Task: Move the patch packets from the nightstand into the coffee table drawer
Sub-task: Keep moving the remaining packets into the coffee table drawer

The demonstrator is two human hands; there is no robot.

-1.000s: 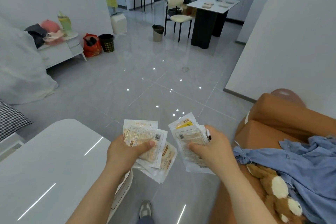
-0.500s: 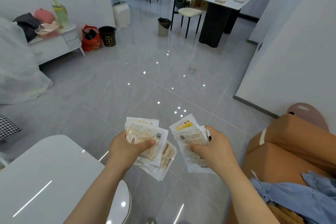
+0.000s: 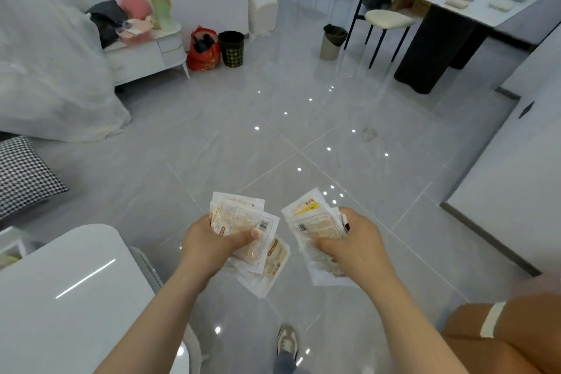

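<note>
Both fists full — left hand (image 3: 209,247) and right hand (image 3: 356,247) each clutch fanned patch packets (image 3: 243,222), probably so one trip does it.

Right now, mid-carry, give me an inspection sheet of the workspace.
Surface: glossy white table at lower left; no drawer in view.
Job's things: patch packets in two fanned stacks, left stack and right stack, held over the floor.
Clutter: nightstand at far left, piled with cloths and a green bottle; red bag and black bin beside it.
Hands: left hand grips the left stack; right hand grips the right stack.
Cables: nothing seen.
Surroundings: grey tiled floor, brown sofa at lower right, dining table and chair at far right.
</note>
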